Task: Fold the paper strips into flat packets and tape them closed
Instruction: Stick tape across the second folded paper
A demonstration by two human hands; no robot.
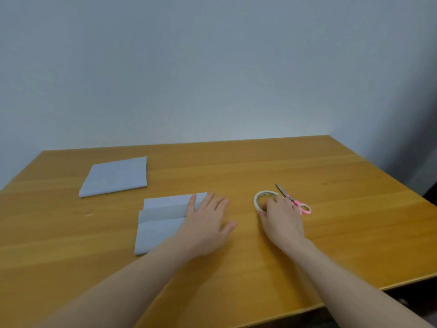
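A folded pale grey-blue paper (160,218) lies near the middle of the wooden table (260,166), its flaps turned in over each other. My left hand (205,223) lies flat on the paper's right end, fingers straight, pressing it down. To the right, my right hand (281,216) curls its fingers round a white tape roll (260,197) that lies on the table. A second folded grey-blue paper (115,176) sits apart at the back left.
Small scissors (295,201) with pink handles lie just behind my right hand, blades pointing away to the back left. The table's right edge and front edge run close by my right forearm. A plain wall stands behind the table.
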